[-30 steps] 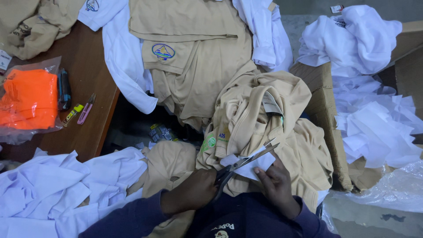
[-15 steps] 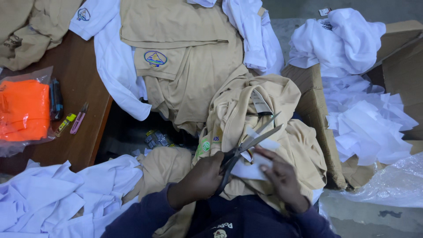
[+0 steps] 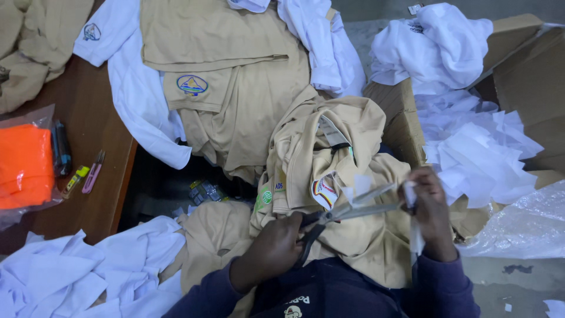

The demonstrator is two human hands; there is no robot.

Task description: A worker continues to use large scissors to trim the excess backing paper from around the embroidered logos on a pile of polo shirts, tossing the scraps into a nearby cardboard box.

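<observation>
My left hand [image 3: 272, 252] grips the dark handles of a pair of scissors [image 3: 347, 212]. The blades are parted and point right, over a crumpled khaki shirt [image 3: 329, 153] lying in my lap. My right hand [image 3: 431, 213] pinches a thin white piece of backing material [image 3: 414, 235] at the blade tips, with a white scrap [image 3: 360, 185] hanging just above the blades. A small colourful badge [image 3: 323, 191] shows on the shirt just left of the blades.
More khaki shirts [image 3: 223, 88] and white shirts [image 3: 135, 112] hang over a brown table [image 3: 88, 153]. An orange packet [image 3: 23, 165], a thread snipper [image 3: 92, 172] and pens lie on it. A cardboard box [image 3: 406, 129] with white scraps [image 3: 482, 153] stands at right. White shirts [image 3: 76, 277] pile at lower left.
My right hand has moved right and up, drawing the white piece away from the shirt. The scissors have swung from tilted to nearly level, with their tips at that hand.
</observation>
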